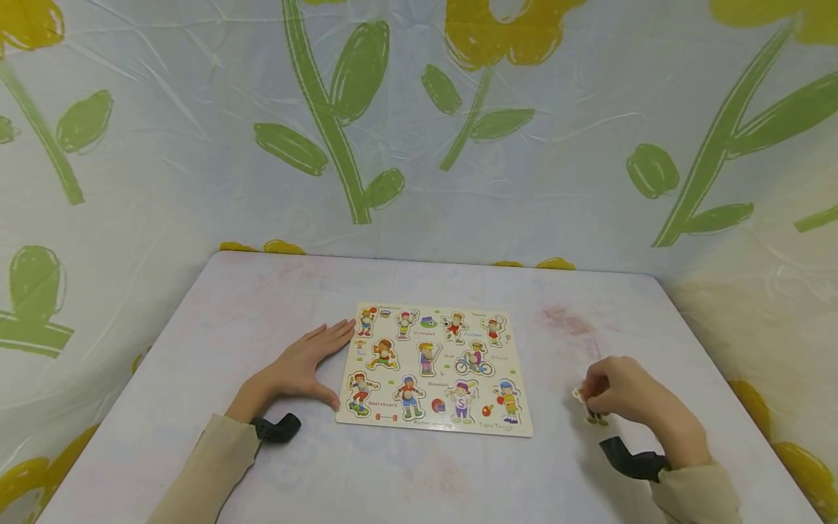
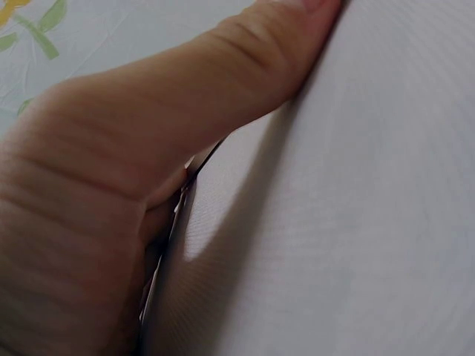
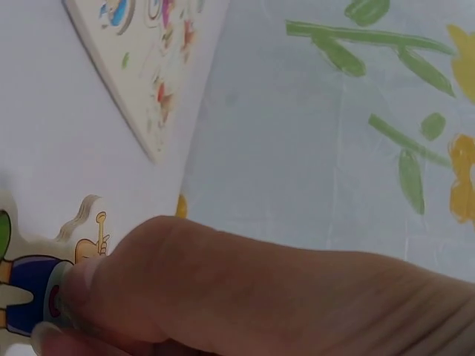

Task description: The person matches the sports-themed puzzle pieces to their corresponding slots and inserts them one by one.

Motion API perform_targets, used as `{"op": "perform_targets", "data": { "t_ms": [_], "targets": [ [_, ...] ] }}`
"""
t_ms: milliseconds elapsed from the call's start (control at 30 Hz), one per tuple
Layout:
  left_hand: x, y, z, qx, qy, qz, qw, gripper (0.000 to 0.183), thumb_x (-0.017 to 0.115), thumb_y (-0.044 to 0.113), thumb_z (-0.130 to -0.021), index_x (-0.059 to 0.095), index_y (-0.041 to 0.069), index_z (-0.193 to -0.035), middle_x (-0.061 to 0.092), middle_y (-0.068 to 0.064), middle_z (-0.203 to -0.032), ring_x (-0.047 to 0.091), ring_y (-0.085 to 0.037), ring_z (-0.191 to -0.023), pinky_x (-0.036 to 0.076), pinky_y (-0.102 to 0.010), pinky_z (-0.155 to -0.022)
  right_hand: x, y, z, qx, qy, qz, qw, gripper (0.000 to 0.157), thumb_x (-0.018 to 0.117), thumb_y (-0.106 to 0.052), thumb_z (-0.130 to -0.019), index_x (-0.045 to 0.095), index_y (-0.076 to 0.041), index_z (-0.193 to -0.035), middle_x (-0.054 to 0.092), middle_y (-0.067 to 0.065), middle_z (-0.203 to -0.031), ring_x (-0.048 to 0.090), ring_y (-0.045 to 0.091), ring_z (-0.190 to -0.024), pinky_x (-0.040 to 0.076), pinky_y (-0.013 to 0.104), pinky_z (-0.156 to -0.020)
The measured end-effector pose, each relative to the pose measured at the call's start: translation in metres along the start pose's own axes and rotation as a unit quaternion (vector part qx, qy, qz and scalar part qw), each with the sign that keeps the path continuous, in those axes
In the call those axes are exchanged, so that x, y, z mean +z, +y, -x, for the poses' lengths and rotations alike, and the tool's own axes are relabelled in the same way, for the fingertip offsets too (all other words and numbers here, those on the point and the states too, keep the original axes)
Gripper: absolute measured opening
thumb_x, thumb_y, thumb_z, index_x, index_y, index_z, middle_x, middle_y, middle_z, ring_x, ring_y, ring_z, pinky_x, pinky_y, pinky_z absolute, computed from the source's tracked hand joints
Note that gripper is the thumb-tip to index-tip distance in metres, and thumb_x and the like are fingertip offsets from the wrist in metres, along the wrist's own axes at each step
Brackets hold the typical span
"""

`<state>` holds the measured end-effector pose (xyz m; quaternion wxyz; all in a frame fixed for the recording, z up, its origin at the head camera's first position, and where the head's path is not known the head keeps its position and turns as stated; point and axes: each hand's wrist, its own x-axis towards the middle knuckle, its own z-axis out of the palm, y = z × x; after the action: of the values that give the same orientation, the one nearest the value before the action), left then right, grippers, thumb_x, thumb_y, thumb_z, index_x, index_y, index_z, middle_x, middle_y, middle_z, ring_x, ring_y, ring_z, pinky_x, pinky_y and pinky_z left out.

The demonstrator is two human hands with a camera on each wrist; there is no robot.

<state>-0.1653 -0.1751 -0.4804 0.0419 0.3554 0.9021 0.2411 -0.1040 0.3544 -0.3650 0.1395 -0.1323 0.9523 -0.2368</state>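
Observation:
A cream wooden puzzle board [image 1: 406, 378] printed with small sports figures lies flat on the table. My left hand [image 1: 304, 371] is spread along the board's left side, fingers straight, with the thumb by the lower left corner; the left wrist view shows mostly its thumb [image 2: 185, 96]. Off to the right of the board, my right hand [image 1: 625, 393] pinches a small figure-shaped puzzle piece [image 1: 596, 419] between thumb and fingers. In the right wrist view this puzzle piece [image 3: 30, 293] shows dark blue shorts and a layered-looking edge; the fingers hide much of it.
The pale table [image 1: 425, 473] has faint reddish stains. Behind it hangs a sheet [image 1: 556, 182] printed with green leaves and yellow flowers. A black wrist device [image 1: 276, 429] sits on the left wrist and another black device [image 1: 631, 460] on the right.

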Motion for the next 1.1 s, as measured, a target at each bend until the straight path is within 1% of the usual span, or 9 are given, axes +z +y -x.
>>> {"op": "perform_targets", "data": {
  "t_ms": [233, 433, 567, 900, 1100],
  "targets": [
    [0.000, 0.001, 0.001, -0.002, 0.002, 0.003, 1.0000, 0.131, 0.078, 0.075, -0.059, 0.024, 0.008, -0.158, 0.018, -0.006, -0.165, 0.015, -0.029, -0.151, 0.013, -0.049, -0.122, -0.001, -0.014, -0.010, -0.016, 0.002, 0.002, 1.000, 0.009, 0.073, 0.000, -0.071, 0.066, -0.005, -0.071, 0.056, -0.003, -0.066, 0.049, 0.012, -0.062, 0.043, 0.025, -0.052],
    [0.001, 0.001, 0.001, -0.001, 0.001, 0.007, 1.0000, 0.131, 0.078, 0.075, -0.059, 0.024, 0.007, -0.158, 0.018, -0.005, -0.165, 0.015, -0.028, -0.151, 0.013, -0.049, -0.122, 0.001, -0.029, -0.019, 0.001, -0.011, -0.005, 1.000, 0.008, 0.074, 0.000, -0.074, 0.067, -0.005, -0.074, 0.057, -0.002, -0.069, 0.051, 0.015, -0.064, 0.045, 0.027, -0.053],
    [0.001, 0.001, 0.001, 0.000, 0.002, 0.005, 1.0000, 0.131, 0.078, 0.075, -0.059, 0.024, 0.007, -0.158, 0.018, -0.005, -0.165, 0.015, -0.028, -0.151, 0.013, -0.049, -0.122, 0.001, -0.040, -0.024, -0.002, -0.014, -0.010, 1.000, 0.008, 0.073, 0.001, -0.074, 0.067, -0.005, -0.075, 0.058, 0.000, -0.069, 0.051, 0.016, -0.064, 0.045, 0.028, -0.053],
    [0.001, 0.000, 0.000, -0.003, -0.001, -0.002, 1.0000, 0.132, 0.077, 0.075, -0.059, 0.023, 0.008, -0.158, 0.017, -0.004, -0.165, 0.014, -0.027, -0.151, 0.013, -0.048, -0.122, 0.005, -0.065, -0.038, -0.039, -0.012, -0.024, 0.999, 0.014, 0.070, 0.004, -0.070, 0.064, -0.009, -0.071, 0.056, -0.002, -0.065, 0.050, 0.014, -0.060, 0.043, 0.026, -0.051],
    [0.000, 0.001, 0.001, -0.002, 0.002, 0.003, 1.0000, 0.131, 0.078, 0.074, -0.059, 0.024, 0.007, -0.158, 0.018, -0.006, -0.165, 0.014, -0.028, -0.151, 0.013, -0.049, -0.122, 0.007, -0.081, -0.046, -0.066, -0.007, -0.020, 0.998, 0.017, 0.069, 0.005, -0.070, 0.064, -0.010, -0.070, 0.055, -0.003, -0.065, 0.049, 0.013, -0.061, 0.043, 0.026, -0.052]
  ]
}}
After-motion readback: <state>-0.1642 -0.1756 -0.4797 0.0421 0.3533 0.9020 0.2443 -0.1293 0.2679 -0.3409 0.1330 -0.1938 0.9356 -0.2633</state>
